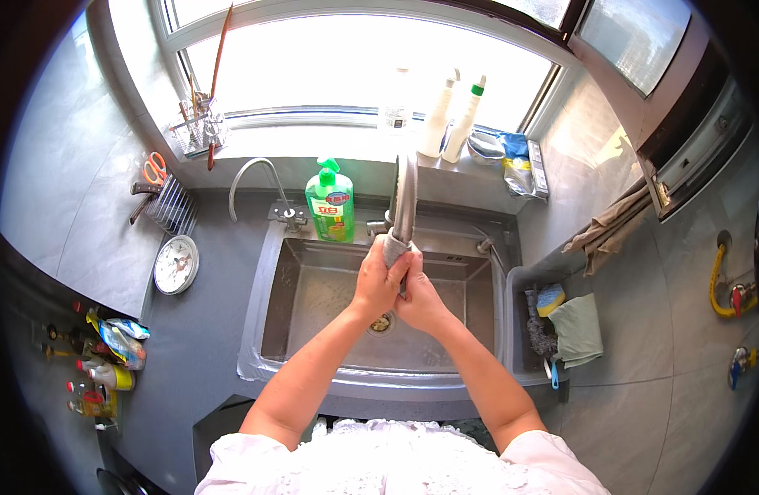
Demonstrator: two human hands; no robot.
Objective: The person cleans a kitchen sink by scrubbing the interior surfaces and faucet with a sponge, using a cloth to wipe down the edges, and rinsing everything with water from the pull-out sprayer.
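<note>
Both hands are raised over the steel sink basin [330, 334], wrapped around the end of the arched metal faucet [406, 192]. A grey cloth [394, 247] shows around the faucet just above the fingers. My left hand [379, 278] grips the cloth and faucet from the left side. From the right, my right hand [419, 294] presses on the same spot, its fingers touching those of the left. What lies between the palms is hidden. Below the hands, bits of food lie in the drain strainer [381, 323]. Left of the faucet a green dish soap pump bottle [330, 207] stands behind the basin.
A thin curved tap [255, 161] stands behind the sink's left corner. Scissors and knives fill a wire rack [172, 207] near stacked plates [176, 265]. Spray bottles [463, 127] line the sill. Right of the sink, a grey bin [518, 346] holds a sponge [549, 299] and a green cloth [577, 331].
</note>
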